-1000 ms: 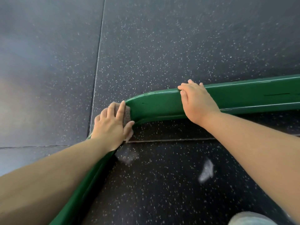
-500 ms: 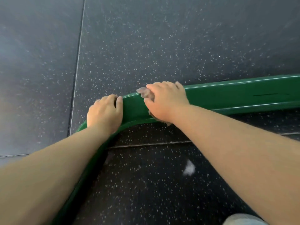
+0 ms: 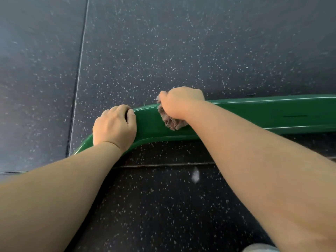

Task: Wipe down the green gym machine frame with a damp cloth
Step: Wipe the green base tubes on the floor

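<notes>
At 9 o'clock of the cloth [image 3: 171,121], left hand [image 3: 114,126] grips the green machine frame [image 3: 254,113] at its bend, likely as a brace, while right hand [image 3: 180,102] clenches the bunched cloth against its near face, probably for wiping pressure.

The glossy green frame [image 3: 254,113] curves from lower left to the right edge; my crumpled brownish cloth [image 3: 171,121] lies bunched against its side, mid-picture.

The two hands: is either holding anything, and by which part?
The right hand grips the bunched cloth by its top, the loose end hanging against the green frame. The left hand curls over the frame's bend.
</notes>
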A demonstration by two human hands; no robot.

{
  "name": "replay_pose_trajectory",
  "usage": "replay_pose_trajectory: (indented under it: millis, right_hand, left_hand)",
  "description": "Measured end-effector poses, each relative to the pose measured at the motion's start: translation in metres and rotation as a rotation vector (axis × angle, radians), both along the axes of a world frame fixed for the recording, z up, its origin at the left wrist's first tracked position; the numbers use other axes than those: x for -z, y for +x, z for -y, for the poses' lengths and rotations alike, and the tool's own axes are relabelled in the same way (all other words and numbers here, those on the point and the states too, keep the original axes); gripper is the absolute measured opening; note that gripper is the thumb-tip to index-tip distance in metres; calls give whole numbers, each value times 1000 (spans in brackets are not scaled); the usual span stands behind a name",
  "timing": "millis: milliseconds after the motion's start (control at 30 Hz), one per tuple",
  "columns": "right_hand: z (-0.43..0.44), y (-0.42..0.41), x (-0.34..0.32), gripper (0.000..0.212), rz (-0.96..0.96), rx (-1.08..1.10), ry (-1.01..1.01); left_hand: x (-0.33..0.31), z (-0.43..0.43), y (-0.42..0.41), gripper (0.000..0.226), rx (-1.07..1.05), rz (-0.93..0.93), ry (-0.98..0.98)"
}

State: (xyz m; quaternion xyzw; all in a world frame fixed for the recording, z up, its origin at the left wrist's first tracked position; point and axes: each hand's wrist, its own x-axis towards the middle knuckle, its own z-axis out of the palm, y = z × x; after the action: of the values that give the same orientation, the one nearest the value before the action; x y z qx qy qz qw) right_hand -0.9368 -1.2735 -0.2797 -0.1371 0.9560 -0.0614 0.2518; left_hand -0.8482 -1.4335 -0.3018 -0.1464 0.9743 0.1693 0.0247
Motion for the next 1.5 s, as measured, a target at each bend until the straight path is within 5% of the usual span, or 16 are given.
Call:
replay_pose_trajectory:
  millis: [133, 300, 367, 433, 533, 700, 900, 1033, 1167, 1333, 1500]
  right_hand:
    - [-2, 1, 7, 50, 41, 9, -126]
    - [-82, -13, -2, 50, -11, 288, 165]
    - [-80, 8, 1, 45, -148, 200, 190]
    - [-56, 48, 8, 44, -280, 126, -13]
    - [-22, 110, 17, 70, -236, -58, -188]
    - [-60, 132, 43, 75, -338, -321, -108]
    - [-148, 121, 28, 80, -380, 23, 97]
    - [-94, 123, 29, 63, -423, -125, -98]
    - [-62, 115, 21, 63, -354, -240, -50]
    - [-151, 109, 26, 64, -486, -163, 17]
    - [-216, 106, 14, 72, -350, 12, 147]
  left_hand:
    - [-2, -1, 1, 32, -3, 6, -4]
    - [1, -2, 0, 33, 2, -3, 7]
    - [2, 1, 1, 32, -5, -1, 21]
    - [0, 0, 1, 32, 0, -7, 31]
    - [-1, -1, 2, 32, 4, -10, 16]
    - [-1, -1, 2, 35, 12, -15, -5]
    - [-8, -13, 5, 34, 91, -59, 28]
    - [-18, -56, -19, 31, 285, -73, 53]
    - [-20, -88, -39, 27, 238, -61, 82]
    - [-21, -94, -38, 27, 263, -40, 66]
    - [-21, -157, -54, 31, 448, -28, 100]
